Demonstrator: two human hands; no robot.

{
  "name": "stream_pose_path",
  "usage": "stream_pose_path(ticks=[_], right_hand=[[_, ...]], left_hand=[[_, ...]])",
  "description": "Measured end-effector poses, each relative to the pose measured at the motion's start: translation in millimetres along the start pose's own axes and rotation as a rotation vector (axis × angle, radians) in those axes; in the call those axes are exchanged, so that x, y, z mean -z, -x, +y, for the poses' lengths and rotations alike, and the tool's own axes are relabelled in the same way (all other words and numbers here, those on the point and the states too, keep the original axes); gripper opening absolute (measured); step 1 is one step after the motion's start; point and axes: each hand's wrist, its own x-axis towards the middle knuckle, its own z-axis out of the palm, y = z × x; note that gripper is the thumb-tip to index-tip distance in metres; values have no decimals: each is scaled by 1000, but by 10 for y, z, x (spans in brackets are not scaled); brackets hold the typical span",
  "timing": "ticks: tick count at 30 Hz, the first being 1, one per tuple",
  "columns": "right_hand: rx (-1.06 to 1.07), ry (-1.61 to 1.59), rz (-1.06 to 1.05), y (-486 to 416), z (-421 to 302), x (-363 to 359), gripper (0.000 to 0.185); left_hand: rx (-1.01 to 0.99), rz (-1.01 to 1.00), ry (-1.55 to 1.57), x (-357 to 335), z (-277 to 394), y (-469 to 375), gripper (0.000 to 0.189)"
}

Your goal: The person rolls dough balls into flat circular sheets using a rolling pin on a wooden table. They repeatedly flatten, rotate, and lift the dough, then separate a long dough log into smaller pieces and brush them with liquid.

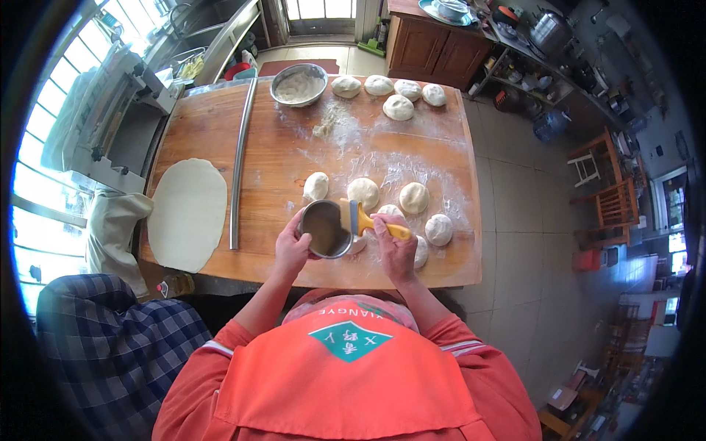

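My left hand (292,242) grips a small metal bowl (324,230) by its side, tilted so that a brownish liquid shows inside. In my right hand (394,251) is a flat brush (367,219) with a yellow handle; its bristles rest at or just over the bowl's right rim. Round pieces of dough lie around both hands, among them one dough ball (363,193) just beyond the bowl and another dough ball (439,230) to the right. My hands and the bowl partly cover several of the nearer ones.
A rolled-out dough sheet (187,215) lies at the left of the floured wooden table (281,149), beside a long metal rod (242,165). At the far edge stand a bowl of flour (299,85) and several dough balls (398,107). A dough-rolling machine (132,110) adjoins the left edge.
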Motion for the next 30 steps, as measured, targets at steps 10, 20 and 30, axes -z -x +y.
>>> stream_pose_path(ticks=[10, 20, 30], right_hand=[[-251, -126, 205, 155, 538, 224, 20], [-377, -78, 663, 63, 1001, 1097, 22], [403, 1033, -368, 519, 783, 729, 31]], left_hand=[[-139, -97, -121, -284, 37, -66, 67], [104, -130, 259, 236, 140, 81, 72], [86, -114, 262, 366, -41, 133, 70]])
